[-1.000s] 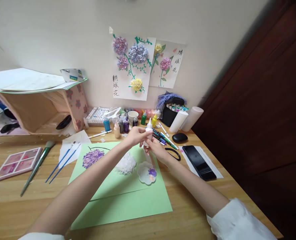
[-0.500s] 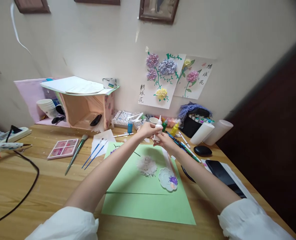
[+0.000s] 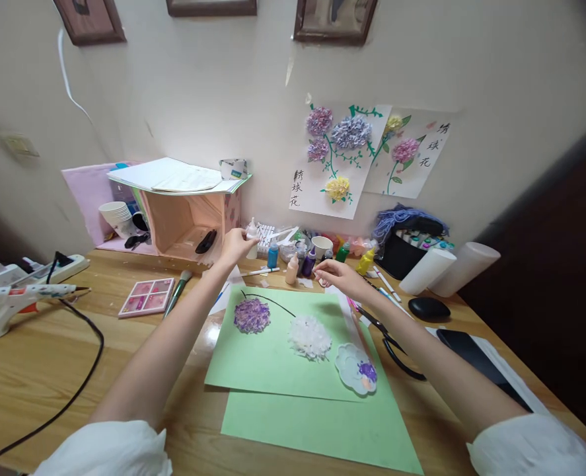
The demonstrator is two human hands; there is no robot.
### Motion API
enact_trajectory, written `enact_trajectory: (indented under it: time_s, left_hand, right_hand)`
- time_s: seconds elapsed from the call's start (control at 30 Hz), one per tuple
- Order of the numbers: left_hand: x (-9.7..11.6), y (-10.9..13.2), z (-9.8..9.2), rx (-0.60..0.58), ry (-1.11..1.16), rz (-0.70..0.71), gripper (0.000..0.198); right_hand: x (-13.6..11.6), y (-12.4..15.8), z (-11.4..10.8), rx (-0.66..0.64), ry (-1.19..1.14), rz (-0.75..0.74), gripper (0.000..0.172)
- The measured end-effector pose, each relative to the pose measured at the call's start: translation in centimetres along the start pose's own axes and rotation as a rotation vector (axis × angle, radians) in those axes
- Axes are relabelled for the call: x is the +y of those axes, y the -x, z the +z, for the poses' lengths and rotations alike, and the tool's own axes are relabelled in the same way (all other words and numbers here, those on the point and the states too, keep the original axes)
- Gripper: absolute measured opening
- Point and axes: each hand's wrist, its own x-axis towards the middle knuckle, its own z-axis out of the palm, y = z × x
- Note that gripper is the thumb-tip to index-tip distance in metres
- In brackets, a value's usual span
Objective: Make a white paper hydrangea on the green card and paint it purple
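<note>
My left hand [image 3: 237, 246] grips a white squeeze bottle [image 3: 252, 233] with a pointed nozzle, upright at the back of the desk. My right hand [image 3: 341, 274] hovers near the small paint bottles, its fingers loosely curved and apart, with nothing visible in them. Below lies a green paper sheet [image 3: 267, 360], bearing a purple fluffy flower [image 3: 252, 316], a white fluffy one [image 3: 309, 337] and a dark stem line. A white flower-shaped palette [image 3: 347, 369] with purple and peach paint rests on the sheet's right side. Peach [image 3: 291, 271] and purple [image 3: 309, 263] paint bottles stand between my hands.
Black-handled scissors [image 3: 396, 350] lie under my right forearm. A phone [image 3: 481, 363] and black mouse [image 3: 429, 308] are at right. At left are a glue gun [image 3: 22, 301] with a black cord, a pink palette [image 3: 146, 297] and a brush [image 3: 178, 291]. An open box [image 3: 188, 221] stands behind.
Both hands held the white bottle together; now they are apart. My left hand has carried it leftward, while my right hand has let go. The view has shifted left.
</note>
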Motion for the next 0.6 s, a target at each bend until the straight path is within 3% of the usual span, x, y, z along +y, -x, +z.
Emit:
enact_trajectory:
  time_s: [0.23, 0.33, 0.43, 0.6]
  left_hand:
    - [-2.3, -1.3, 5.4, -0.016, -0.129, -0.076, 0.034]
    - [-2.7, -1.5, 7.0, -0.022, -0.154, -0.083, 0.034]
    - [-2.9, -1.6, 7.6, -0.039, -0.172, -0.073, 0.034]
    - [-3.0, -1.8, 7.1, -0.079, -0.203, -0.045, 0.035]
  right_hand:
    - [-4.2, -4.0, 3.1, 0.136, 0.395, -0.181, 0.016]
    - [-5.6, -6.9, 4.1, 0.171, 0.559, -0.164, 0.022]
    - [-5.9, -10.1, 4.9, 0.145, 0.693, -0.083, 0.024]
    - [-5.8, -14.0, 6.2, -0.022, 0.815, 0.063, 0.030]
